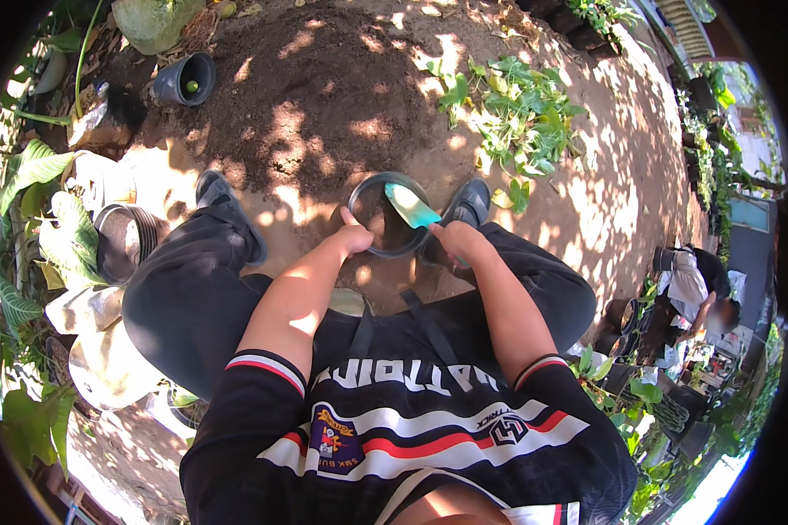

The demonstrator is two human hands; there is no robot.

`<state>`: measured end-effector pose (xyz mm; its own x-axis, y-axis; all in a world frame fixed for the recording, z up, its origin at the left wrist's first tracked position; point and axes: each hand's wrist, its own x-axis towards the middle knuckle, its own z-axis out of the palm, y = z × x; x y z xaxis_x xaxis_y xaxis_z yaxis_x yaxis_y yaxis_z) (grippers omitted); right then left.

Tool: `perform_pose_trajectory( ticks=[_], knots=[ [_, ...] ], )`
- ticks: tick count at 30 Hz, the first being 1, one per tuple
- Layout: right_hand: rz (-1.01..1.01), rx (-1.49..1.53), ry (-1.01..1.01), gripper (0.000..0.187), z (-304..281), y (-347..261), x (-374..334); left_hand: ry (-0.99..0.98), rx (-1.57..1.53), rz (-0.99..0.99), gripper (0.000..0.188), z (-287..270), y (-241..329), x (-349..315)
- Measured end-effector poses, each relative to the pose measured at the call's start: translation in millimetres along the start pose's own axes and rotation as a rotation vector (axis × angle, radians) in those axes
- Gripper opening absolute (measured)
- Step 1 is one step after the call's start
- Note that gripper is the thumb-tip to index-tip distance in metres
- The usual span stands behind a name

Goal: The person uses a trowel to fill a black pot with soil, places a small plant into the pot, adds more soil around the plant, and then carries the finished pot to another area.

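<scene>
Between my feet stands a round dark plant pot (394, 253) with dark soil inside it. My left hand (354, 234) is closed on the pot's left rim, with a finger stretched along the edge. In my right hand (458, 240) is the handle of a teal hand trowel (409, 206). The trowel's blade lies over the pot's opening, pointing up and to the left. Whether the blade touches the soil, I cannot tell.
A broad heap of dark soil (298, 105) lies ahead. Beyond it at left, a grey pot (184, 80) lies tipped. Loose leafy plants (525, 118) lie ahead right. Stacked black pots (124, 243) stand left of my leg. Another person (705, 284) bends far right.
</scene>
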<state>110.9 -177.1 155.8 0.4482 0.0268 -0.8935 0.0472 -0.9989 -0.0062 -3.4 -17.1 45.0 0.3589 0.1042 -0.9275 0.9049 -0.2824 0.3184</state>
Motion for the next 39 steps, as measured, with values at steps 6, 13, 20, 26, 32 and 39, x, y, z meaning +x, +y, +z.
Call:
perform_pose_trajectory(
  ticks=[6,13,20,26,32,39],
  knots=[
    [0.052,0.073,0.002,0.075,23.3,-3.6,11.0,-0.020,-0.038,0.011,0.100,-3.6,2.8,-5.7],
    [0.149,-0.092,-0.055,0.074,31.9,-9.1,16.7,0.005,-0.023,0.081,0.097,-0.7,-3.4,6.0],
    [0.009,0.103,-0.060,0.063,51.2,-24.6,-4.1,-0.011,-0.198,0.155,0.088,4.0,-15.9,11.8],
    [0.199,-0.154,-0.063,0.054,109.6,-28.4,41.9,-0.014,-0.382,0.121,0.088,8.3,-15.7,19.3],
    [0.158,0.024,0.079,0.062,120.4,-13.5,52.4,0.009,-0.484,0.177,0.092,12.5,-19.9,33.6],
    [0.025,-0.156,0.007,0.059,86.0,-25.7,15.8,-0.067,-0.444,0.120,0.086,6.2,-18.0,21.6]
  ],
)
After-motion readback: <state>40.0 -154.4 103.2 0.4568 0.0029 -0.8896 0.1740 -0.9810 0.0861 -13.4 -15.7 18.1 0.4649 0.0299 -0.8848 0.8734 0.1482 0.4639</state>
